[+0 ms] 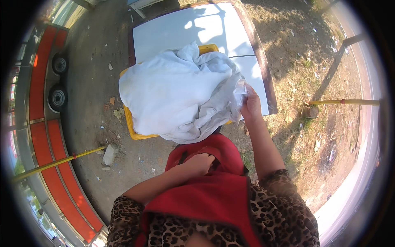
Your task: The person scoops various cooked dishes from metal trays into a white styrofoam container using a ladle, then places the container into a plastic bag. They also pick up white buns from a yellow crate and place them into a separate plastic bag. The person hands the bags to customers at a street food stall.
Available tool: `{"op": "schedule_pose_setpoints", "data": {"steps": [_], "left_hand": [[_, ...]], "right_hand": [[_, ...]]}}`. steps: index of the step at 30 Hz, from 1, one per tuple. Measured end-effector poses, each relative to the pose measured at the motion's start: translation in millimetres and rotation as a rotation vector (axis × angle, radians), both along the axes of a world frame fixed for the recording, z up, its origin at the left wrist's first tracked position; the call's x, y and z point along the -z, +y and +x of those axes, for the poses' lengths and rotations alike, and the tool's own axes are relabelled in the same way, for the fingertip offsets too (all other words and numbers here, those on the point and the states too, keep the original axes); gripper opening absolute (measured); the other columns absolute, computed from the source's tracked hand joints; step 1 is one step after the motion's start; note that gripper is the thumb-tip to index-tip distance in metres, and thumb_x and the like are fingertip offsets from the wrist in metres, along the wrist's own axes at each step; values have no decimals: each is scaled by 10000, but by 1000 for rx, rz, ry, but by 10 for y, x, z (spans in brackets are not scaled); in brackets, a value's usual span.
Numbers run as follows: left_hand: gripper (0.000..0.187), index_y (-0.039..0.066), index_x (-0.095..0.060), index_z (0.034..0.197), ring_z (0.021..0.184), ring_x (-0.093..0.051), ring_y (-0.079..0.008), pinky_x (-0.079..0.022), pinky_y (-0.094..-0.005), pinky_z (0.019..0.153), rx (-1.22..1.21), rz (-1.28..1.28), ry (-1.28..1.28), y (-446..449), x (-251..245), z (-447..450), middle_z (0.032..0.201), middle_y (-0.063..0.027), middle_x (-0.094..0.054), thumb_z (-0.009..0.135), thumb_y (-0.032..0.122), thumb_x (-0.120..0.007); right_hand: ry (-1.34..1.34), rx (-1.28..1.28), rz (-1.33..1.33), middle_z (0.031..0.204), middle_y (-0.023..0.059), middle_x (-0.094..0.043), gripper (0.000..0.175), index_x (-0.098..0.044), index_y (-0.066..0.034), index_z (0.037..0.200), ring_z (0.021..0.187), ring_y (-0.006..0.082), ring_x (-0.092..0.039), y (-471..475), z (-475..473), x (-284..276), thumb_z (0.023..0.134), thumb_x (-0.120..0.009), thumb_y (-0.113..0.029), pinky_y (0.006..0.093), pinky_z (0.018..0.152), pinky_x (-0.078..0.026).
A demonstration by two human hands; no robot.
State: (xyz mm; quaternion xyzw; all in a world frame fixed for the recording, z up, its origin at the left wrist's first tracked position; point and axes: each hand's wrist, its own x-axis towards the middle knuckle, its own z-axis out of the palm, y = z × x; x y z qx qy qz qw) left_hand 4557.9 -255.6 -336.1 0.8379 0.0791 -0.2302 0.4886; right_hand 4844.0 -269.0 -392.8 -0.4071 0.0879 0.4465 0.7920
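A large white cloth (166, 92) lies bunched over a yellow plastic crate (131, 122), covering most of it. My right hand (252, 105) grips a piece of thin transparent plastic (240, 95) at the cloth's right edge. Whether cloth is pinched along with the plastic, I cannot tell. At my waist, my left hand (200, 163) is at the front pocket of a red apron (200, 191). Its fingertips go into the dark opening and are partly hidden, so what they hold is not visible.
Beneath the crate is a white-topped table (243, 37) with a brown border. A red-sided trailer (37, 98) with wheels stands to the left. Yellow poles (355, 102) reach in from both sides, near a concrete chunk (110, 155). Dirt ground with litter surrounds the table.
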Motion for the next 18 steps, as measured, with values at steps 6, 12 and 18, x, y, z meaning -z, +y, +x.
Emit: {"op": "schedule_pose_setpoints", "data": {"steps": [6, 12, 18], "left_hand": [[511, 29, -562, 1230, 944, -634, -196, -519, -304, 810, -1290, -312, -405, 936, -1109, 180, 1044, -55, -630, 784, 79, -806], [411, 49, -540, 1292, 1062, -611, -223, -508, -343, 901, -1851, -2265, -940, 1888, -660, -1130, 1141, -75, -621, 954, 273, -608], [532, 6, -418, 1382, 1202, -556, -284, -472, -391, 1030, -1844, -747, -339, 2673, 5, -1540, 1250, -119, -594, 962, 274, -606]], "right_hand": [[259, -339, 648, 1032, 108, -682, 251, -616, 21, 1130, 933, 212, -677, 1376, -823, -1329, 894, -644, -58, 363, 867, -558], [-772, -866, 447, 833, 76, -658, 68, -667, -38, 891, 844, 148, -613, 1898, -1973, -1770, 836, -684, -73, 312, 780, -488], [-301, -765, 90, 861, 4, -639, 175, -642, -17, 996, 791, 68, -579, 993, -1203, -1316, 989, -616, -190, 234, 760, -505]]}}
